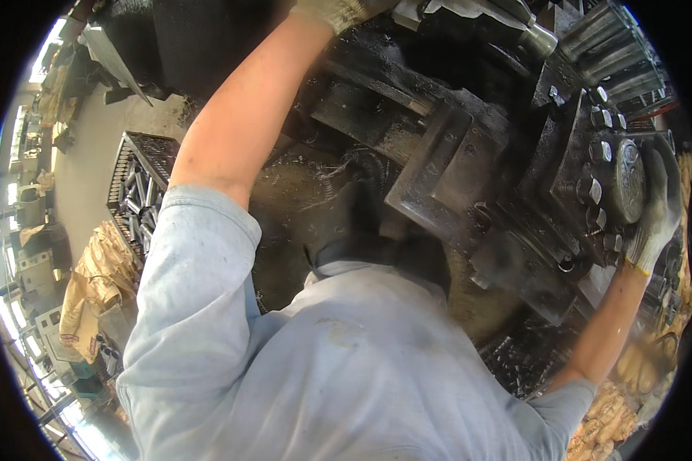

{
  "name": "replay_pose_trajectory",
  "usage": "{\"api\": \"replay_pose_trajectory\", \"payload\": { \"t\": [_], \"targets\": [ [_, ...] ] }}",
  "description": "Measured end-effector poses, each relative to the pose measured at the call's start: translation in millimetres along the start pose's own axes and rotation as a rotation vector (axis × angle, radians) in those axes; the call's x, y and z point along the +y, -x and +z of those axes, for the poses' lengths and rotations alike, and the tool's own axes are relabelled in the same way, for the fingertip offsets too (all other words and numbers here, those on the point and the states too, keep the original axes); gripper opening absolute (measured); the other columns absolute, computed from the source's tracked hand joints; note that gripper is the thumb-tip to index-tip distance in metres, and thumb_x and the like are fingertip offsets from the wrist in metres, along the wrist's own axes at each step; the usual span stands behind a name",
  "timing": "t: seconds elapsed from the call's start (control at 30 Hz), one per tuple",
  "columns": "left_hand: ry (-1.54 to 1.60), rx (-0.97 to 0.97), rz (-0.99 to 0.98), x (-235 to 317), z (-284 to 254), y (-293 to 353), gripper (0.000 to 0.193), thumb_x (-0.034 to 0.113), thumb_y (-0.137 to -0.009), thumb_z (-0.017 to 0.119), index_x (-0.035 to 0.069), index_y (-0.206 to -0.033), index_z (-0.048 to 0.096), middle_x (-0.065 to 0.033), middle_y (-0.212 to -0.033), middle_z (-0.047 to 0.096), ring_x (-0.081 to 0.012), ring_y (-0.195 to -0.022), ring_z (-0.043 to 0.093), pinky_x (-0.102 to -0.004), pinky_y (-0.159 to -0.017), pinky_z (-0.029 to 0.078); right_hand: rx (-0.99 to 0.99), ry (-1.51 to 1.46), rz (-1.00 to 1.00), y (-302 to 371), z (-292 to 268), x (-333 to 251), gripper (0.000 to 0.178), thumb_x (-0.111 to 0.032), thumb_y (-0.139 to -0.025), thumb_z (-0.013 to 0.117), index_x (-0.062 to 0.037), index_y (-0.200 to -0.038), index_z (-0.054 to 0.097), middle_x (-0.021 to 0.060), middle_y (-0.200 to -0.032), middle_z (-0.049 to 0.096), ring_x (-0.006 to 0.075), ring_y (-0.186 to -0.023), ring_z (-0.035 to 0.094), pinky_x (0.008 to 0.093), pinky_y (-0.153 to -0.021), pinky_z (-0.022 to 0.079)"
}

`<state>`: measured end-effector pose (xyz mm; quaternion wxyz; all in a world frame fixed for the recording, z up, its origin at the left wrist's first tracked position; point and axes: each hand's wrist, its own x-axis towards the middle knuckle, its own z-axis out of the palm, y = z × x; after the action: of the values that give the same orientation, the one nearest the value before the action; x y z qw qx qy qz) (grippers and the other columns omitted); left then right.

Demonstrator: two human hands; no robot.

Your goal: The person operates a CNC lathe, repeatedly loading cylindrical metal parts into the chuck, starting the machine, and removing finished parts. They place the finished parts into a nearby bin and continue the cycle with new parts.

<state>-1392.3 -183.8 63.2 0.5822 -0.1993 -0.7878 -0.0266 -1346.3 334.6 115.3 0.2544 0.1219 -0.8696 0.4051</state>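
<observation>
At the top edge my left hand, in a pale knitted glove, reaches to a dark, oily machine. Its fingers are cut off or hidden, so its grip does not show. Far right, my right hand wears a whitish glove with a yellow cuff edge. Its fingers stretch upward beside a round metal disc on the machine's side; whether they touch it I cannot tell. Large bolt heads stand around the disc. A shiny metal cylinder sits at the upper right, between my hands.
To the left stands a dark crate of metal rods. Crumpled brown paper sacks lie below it. Metal shavings litter the area under the machine, and small dark metal parts lie lower right. Ribbed metal cylinders rise upper right.
</observation>
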Motion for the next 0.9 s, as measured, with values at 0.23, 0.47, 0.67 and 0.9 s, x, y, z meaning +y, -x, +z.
{"api": "replay_pose_trajectory", "payload": {
  "t": [0.23,0.47,0.67,0.9],
  "targets": [
    [-0.005,0.017,-0.034,4,4,2,0.086,0.042,-0.078,0.078,0.0,-0.146,0.047,-0.0289,-0.141,0.055,-0.0513,-0.131,0.052,-0.0626,-0.116,0.04,-0.007,-0.208,0.078,3,8,-15,0.031,-0.012,-0.103,0.071,-0.0011,-0.132,0.076,0.0107,-0.132,0.076,0.0181,-0.119,0.071,0.0313,-0.107,0.055],
    [-0.006,-0.052,-0.055,14,-14,-9,0.08,0.049,-0.084,0.074,0.001,-0.144,0.053,-0.0282,-0.144,0.057,-0.0487,-0.134,0.054,-0.0594,-0.119,0.04,0.003,-0.334,0.201,12,15,-26,0.034,-0.011,-0.101,0.076,-0.0007,-0.133,0.075,0.0085,-0.125,0.076,0.015,-0.113,0.069,0.0295,-0.102,0.055],
    [-0.024,-0.139,-0.108,16,-10,-15,0.086,0.05,-0.086,0.073,-0.002,-0.15,0.049,-0.0279,-0.15,0.054,-0.0515,-0.136,0.052,-0.0599,-0.117,0.042,-0.152,-0.159,0.195,1,4,-56,0.028,-0.009,-0.098,0.075,-0.0004,-0.125,0.075,0.0094,-0.114,0.077,0.0154,-0.103,0.071,0.0303,-0.096,0.055],
    [-0.041,-0.205,-0.138,18,-16,-17,0.086,0.045,-0.087,0.071,-0.001,-0.155,0.044,-0.0298,-0.154,0.049,-0.0531,-0.141,0.047,-0.0623,-0.12,0.038,-1.207,0.333,0.034,-147,2,-47,0.036,-0.026,-0.093,0.072,0.0037,-0.113,0.078,0.0163,-0.105,0.08,0.0215,-0.094,0.075,0.0373,-0.083,0.06]
  ]
}}
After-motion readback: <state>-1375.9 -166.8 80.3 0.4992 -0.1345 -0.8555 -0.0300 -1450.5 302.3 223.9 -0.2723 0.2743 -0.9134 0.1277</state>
